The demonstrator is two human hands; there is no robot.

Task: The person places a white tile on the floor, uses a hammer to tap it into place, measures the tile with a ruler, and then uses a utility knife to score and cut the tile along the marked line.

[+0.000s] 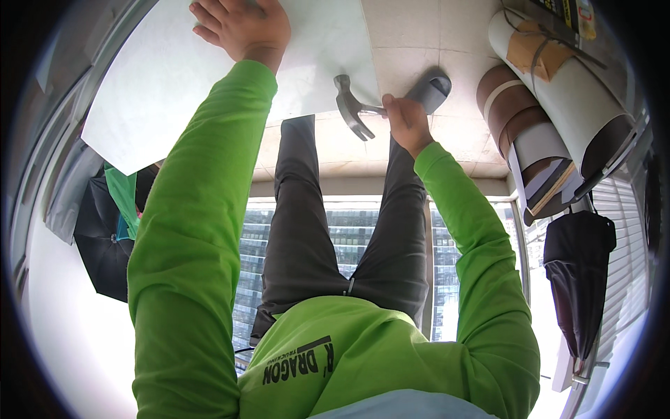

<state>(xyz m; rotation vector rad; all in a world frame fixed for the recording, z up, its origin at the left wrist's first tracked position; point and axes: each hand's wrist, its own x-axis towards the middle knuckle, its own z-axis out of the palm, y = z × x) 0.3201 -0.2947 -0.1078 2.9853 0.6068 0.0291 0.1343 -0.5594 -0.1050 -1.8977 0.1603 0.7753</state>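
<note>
Item: white sheet (167, 77). Large, flat, pale panel lying on a tiled floor (412, 35) of light square tiles; one corner points toward the lower left of the view, near a folded black umbrella (105, 237).

Item: left hand (241, 24). Spread flat, palm down, pressing on the upper part of the white sheet; fingers extended, nothing grasped. Sleeve bright green.

Item: right hand (406, 122). Closed in a fist around the shaft of a claw hammer (352, 105), just beside the right edge of the white sheet. Sleeve bright green.

Item: claw hammer. Metal head and curved claw lie at the sheet's lower right edge, head overlapping the border of the sheet; whether it touches the sheet cannot be told. The dark grey grip end (431, 89) projects past the fist, over the bare tiles.

Item: person. Dark trousers (314, 237), legs running between the two arms; green shirt with dark lettering at the lower edge of the view.

Item: rolled materials (537, 133). Several rolls, brown and white, stacked at the right, well apart from the hammer.

Item: second dark folded umbrella (579, 279), at the far right below the rolls.
</note>
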